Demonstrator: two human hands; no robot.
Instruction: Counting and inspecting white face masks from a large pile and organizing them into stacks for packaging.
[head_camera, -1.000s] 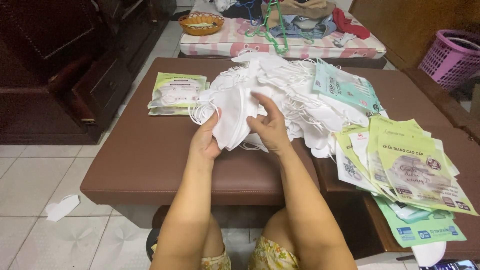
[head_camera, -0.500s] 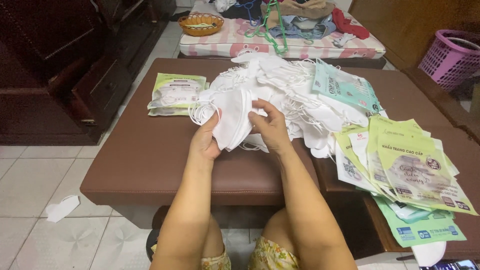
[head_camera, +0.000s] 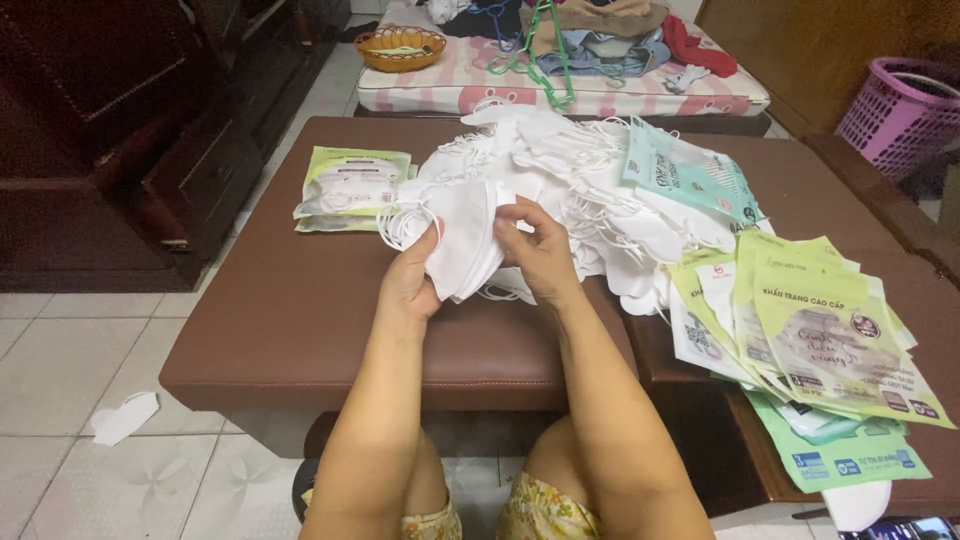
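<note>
My left hand (head_camera: 410, 282) and my right hand (head_camera: 540, 252) together hold a small stack of folded white face masks (head_camera: 462, 243) just above the brown padded bench (head_camera: 290, 320). The left hand grips the stack's lower left edge; the right hand's fingers press on its right side. Behind the hands lies a big loose pile of white masks (head_camera: 570, 170) with tangled ear loops. A filled green mask packet (head_camera: 352, 188) rests to the left of the pile.
Several empty green and teal packets (head_camera: 810, 330) fan out at the right, one teal packet (head_camera: 685, 180) on the pile. A mattress with clothes and a basket (head_camera: 402, 46) sits behind. A pink laundry basket (head_camera: 905, 115) stands far right; one mask (head_camera: 122, 416) lies on the tiled floor.
Both hands have drawn the stack of masks slightly nearer and squared it; the right hand's fingers shifted from on top of the stack to its right edge.
</note>
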